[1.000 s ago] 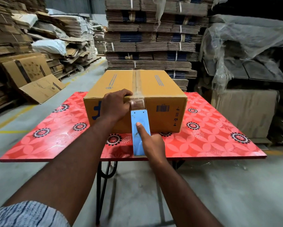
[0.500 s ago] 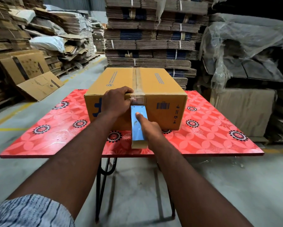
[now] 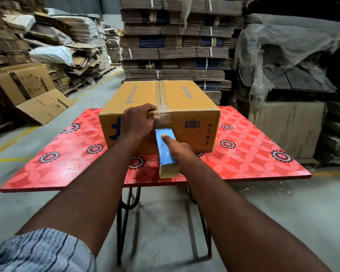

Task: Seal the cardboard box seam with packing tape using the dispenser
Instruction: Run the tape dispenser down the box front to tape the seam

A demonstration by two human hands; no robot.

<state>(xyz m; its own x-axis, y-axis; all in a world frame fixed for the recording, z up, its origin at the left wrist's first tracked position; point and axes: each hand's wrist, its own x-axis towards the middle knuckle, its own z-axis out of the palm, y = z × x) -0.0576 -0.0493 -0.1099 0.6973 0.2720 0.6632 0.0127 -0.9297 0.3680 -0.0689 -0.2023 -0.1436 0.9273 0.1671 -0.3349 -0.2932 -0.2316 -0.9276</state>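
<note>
We are viewing two hands at one cardboard box point(image 3: 185, 99) on one red table point(image 3: 253, 154): the left hand point(image 3: 137, 122) is curling its fingers over the near top edge, its thumb pressing the tape point(image 3: 162, 95) at the seam. At its 4 o'clock, the right hand point(image 3: 178, 149) is gripping the one blue dispenser point(image 3: 162, 154), index finger straight along its top, against the box's near face. Both forearms are reaching toward 12 o'clock.

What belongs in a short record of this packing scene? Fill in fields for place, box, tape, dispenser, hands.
Place: warehouse, stacks of flattened cardboard behind
Box: cardboard box, closed, on a red floral table
Tape: strip along the top seam, folded over the near edge
Dispenser: blue, against the box's near face
Left hand: grips the near top edge beside the tape
Right hand: holds the dispenser, forefinger along it
</note>
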